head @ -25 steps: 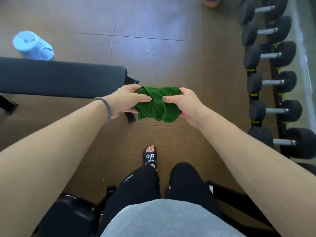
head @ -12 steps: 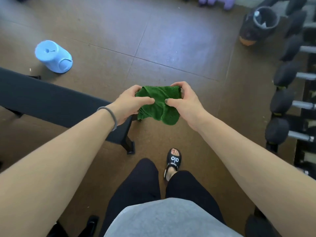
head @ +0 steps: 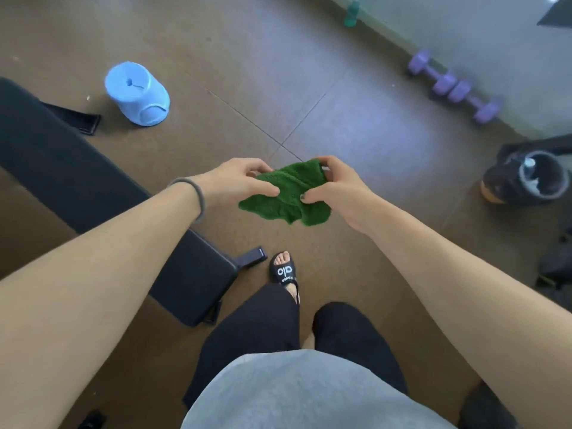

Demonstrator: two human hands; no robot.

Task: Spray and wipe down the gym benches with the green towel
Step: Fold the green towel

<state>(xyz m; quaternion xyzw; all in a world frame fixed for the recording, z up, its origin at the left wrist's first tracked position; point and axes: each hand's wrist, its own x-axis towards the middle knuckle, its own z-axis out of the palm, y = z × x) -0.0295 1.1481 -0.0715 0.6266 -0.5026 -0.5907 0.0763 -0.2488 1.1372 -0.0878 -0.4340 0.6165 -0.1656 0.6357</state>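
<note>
Both hands, the left hand (head: 238, 184) and right hand (head: 337, 190), pinch the green towel (head: 288, 196) just right of the black bench (head: 93, 193), seemingly getting it ready, so next comes wiping the bench.

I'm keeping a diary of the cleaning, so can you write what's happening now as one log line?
hands: left hand and right hand both grip crumpled green terry towel | black padded gym bench: untouched, at left | step: wiping not begun

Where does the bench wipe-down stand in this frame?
Done: nothing the frame can confirm; the black bench shows no visible wet streaks. In hand: the left hand and right hand both pinch the bunched green towel in mid-air, beside the bench. Left: spraying and wiping; no spray bottle can be made out.
</note>
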